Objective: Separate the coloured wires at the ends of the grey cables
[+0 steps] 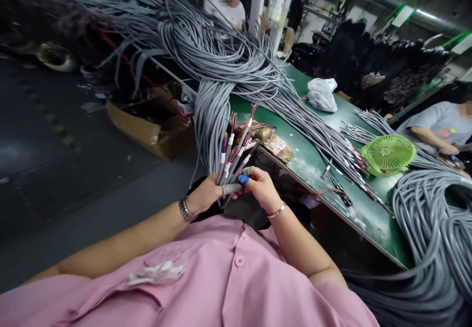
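In front of my shirt, my left hand (pixel 208 193) is wrapped round a bunch of grey cables (pixel 225 172). Their ends point up and away, with white sleeves and stripped coloured wires (pixel 233 154) fanned out at the top. My right hand (pixel 262 189) is closed at the right side of this bunch, thumb and forefinger bent together; what lies between the fingertips is too small to make out. Blue wrapping covers the right thumb tip, and greyish wrapping is on fingers of both hands. Beyond the bunch, more grey cables (pixel 212 115) hang over the table edge.
A long green table (pixel 295 142) carries a large cable heap (pixel 221 46), a brown-wrapped bundle (pixel 277 146), pliers (pixel 341 192), a green fan (pixel 389 152) and a plastic bag (pixel 322 94). A cardboard box (pixel 147 130) stands on the floor at left. Two people sit across the table.
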`<state>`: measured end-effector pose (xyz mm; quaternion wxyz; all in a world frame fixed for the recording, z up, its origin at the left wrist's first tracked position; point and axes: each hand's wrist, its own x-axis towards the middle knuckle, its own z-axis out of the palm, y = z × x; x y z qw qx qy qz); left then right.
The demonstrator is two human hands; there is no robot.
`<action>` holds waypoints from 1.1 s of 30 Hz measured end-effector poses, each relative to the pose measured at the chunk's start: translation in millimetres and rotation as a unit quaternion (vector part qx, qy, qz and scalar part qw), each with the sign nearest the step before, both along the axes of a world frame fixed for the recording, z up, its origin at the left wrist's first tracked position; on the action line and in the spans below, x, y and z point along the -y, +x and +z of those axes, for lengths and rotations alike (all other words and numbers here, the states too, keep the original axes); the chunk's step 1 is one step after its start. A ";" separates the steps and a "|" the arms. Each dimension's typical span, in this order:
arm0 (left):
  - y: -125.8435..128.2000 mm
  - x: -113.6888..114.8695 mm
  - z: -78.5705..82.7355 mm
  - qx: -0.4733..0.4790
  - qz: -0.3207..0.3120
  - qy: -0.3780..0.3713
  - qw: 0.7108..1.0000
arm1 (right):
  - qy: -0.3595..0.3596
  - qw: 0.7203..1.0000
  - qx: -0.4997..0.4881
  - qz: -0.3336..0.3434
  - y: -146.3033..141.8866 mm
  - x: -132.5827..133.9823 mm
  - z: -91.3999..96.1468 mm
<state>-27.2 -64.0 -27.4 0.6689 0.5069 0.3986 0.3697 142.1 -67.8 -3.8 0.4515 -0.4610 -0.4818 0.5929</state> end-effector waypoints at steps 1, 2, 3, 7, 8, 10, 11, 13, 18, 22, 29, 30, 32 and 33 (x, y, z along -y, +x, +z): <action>-1.2 -1.4 0.9 0.004 0.022 -0.005 1.000 | 0.003 1.000 0.003 0.003 -3.7 -4.2 2.2; -2.4 -2.9 1.7 0.009 0.048 -0.011 0.999 | 0.007 1.000 0.006 -0.002 -7.6 -7.8 3.9; -3.6 -4.5 2.1 0.017 0.077 -0.021 0.997 | 0.013 1.000 0.007 -0.012 -11.6 -11.0 4.8; -9.0 -12.7 -0.2 0.083 0.168 -0.074 0.979 | 0.013 0.999 -0.005 -0.047 -26.1 -19.7 1.9; -10.4 -15.1 -1.9 0.101 0.179 -0.080 0.975 | 0.010 0.999 -0.012 -0.051 -28.8 -21.0 0.0; -12.8 -20.2 -6.0 0.127 0.186 -0.087 0.970 | 0.004 0.998 -0.025 -0.060 -32.9 -23.0 -4.1; -13.8 -22.8 -8.1 0.134 0.188 -0.088 0.969 | 0.003 0.998 -0.029 -0.063 -34.2 -23.9 -6.2; -14.9 -27.8 -11.8 0.142 0.190 -0.090 0.967 | 0.005 0.997 -0.032 -0.067 -35.3 -26.2 -10.1; -16.9 -36.2 -13.8 0.150 0.169 -0.092 0.970 | 0.026 0.997 -0.021 -0.069 -33.2 -36.6 -14.6; -20.8 -38.6 -12.0 0.106 0.054 -0.060 0.991 | 0.026 0.998 -0.013 -0.050 -35.7 -45.1 -11.3; -20.7 -45.4 -22.5 0.099 0.047 -0.066 0.992 | 0.021 0.999 -0.016 -0.037 -36.5 -50.7 -13.4; -20.0 -45.9 -23.7 0.105 0.052 -0.068 0.991 | 0.020 0.999 -0.009 -0.041 -34.5 -50.8 -15.1; -18.9 -46.2 -24.7 0.108 0.058 -0.067 0.990 | 0.021 0.999 0.005 -0.037 -29.7 -49.9 -18.4; -18.5 -46.0 -24.5 0.105 0.058 -0.063 0.991 | 0.025 0.999 0.011 -0.027 -27.3 -49.0 -19.7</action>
